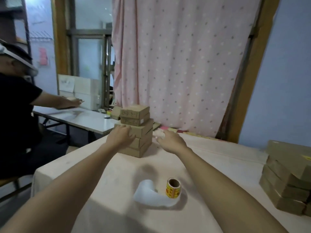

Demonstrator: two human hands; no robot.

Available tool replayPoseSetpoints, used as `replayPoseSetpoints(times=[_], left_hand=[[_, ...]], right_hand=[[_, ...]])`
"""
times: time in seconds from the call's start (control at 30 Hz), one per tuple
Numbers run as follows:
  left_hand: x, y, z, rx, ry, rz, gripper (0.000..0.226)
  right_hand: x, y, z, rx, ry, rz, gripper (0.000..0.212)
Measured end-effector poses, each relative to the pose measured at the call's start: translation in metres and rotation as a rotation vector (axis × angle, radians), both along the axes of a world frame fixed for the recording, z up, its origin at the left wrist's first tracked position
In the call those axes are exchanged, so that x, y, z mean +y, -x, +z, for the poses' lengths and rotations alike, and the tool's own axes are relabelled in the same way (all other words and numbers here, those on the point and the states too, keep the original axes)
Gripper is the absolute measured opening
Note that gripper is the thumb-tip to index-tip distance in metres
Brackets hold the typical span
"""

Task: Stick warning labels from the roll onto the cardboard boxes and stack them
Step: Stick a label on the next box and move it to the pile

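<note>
Here, at the far end of the bench (218, 165), the person's left hand (122, 134) grips the stack of boxes (143, 143), its fingers (130, 132) curled round the near corner of the wide box (143, 129) approx. mid-stack. The right hand (170, 137) sits just beside the stack's other side, apart from it; its fingers are blurred, so whether spread or curled can't be told.

The label roll (173, 189) stands on end near the person, well apart from both hands, w/ a pale backing strip (148, 194) trailing off to its left. A second stack (282, 182) sits at the bench's right edge, a yellow label showing on top.

Handling, as judged: the cartons look light and stiff, prob. easy to lift singly. Two smaller boxes ride on wider ones and sit slightly askew, so the pile could shear or topple if pushed from one side only. Best hold is likely both palms on opposite side faces, low on the box being moved, not the lid edge. Cardboard should give decent friction.
</note>
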State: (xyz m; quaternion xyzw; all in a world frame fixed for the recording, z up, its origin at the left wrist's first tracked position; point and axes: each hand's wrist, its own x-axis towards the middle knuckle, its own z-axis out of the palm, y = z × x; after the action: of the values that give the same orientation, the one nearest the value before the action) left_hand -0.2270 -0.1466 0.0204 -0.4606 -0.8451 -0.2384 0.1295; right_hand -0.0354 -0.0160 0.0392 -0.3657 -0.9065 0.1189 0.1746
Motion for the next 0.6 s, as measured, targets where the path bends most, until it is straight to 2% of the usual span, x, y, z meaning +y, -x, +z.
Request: replayPoseSetpoints(times=[0.2,0.3,0.4,0.6], left_hand=[[0.013,0.058,0.015,-0.216,-0.131,0.101,0.056],[0.029,0.076,0.018,-0.265,-0.153,0.081,0.058],[0.051,0.09,0.02,-0.395,-0.276,0.028,0.055],[0.084,0.112,0.028,-0.751,-0.558,0.003,0.049]], right_hand=[[0.015,0.065,0.006,0.036,0.071,0.042,0.068],[0.025,0.095,0.008,0.08,0.099,0.061,0.061],[0.037,0.122,0.01,0.154,0.176,0.088,0.052],[0.056,0.171,0.01,0.292,0.375,0.082,0.087]])
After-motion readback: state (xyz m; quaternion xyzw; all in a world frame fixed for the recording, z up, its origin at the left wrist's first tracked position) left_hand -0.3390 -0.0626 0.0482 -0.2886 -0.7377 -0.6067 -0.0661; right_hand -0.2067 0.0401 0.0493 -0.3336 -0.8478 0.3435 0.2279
